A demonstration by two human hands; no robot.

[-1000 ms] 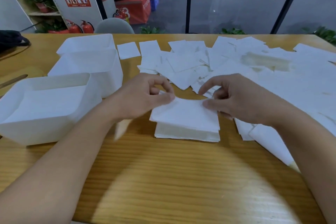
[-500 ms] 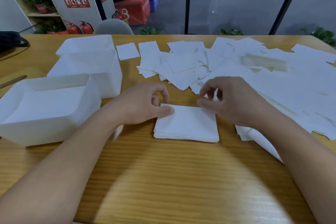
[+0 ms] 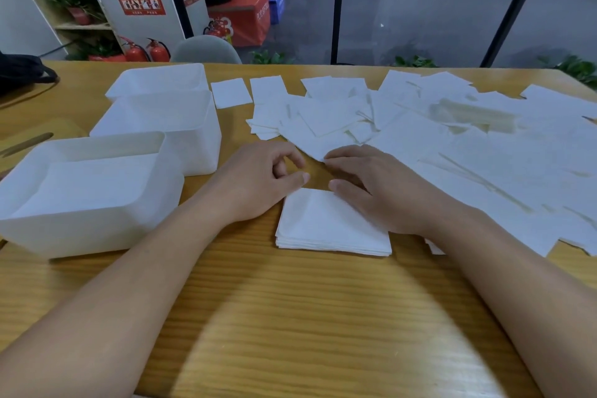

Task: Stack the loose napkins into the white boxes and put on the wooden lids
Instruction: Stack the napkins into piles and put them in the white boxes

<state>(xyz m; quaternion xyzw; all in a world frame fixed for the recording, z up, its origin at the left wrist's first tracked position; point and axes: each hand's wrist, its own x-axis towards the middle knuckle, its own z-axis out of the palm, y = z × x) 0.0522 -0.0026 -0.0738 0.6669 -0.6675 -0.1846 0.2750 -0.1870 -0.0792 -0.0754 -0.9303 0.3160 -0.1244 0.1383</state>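
A neat stack of white napkins (image 3: 326, 229) lies on the wooden table in front of me. My left hand (image 3: 258, 181) rests beside the stack's far left corner, fingers loosely curled, holding nothing. My right hand (image 3: 384, 194) lies over the stack's far right part, and its straight fingers touch the corner of a loose napkin (image 3: 310, 145). Loose napkins (image 3: 452, 139) are spread over the right half of the table. Three white boxes stand at the left: the near box (image 3: 97, 236) holds napkins, with the middle box (image 3: 193, 139) and far box (image 3: 155, 81) behind it.
A flat wooden lid (image 3: 35, 139) with a dark slot lies left of the boxes. A black bag (image 3: 19, 71) sits at the far left table edge. A grey chair back (image 3: 203, 50) stands beyond the table. Bare wood lies between me and the stack.
Both hands laid a napkin onto the stack and let go. My right hand then moved forward to the loose pile, and my left hand shifted slightly away from the stack.
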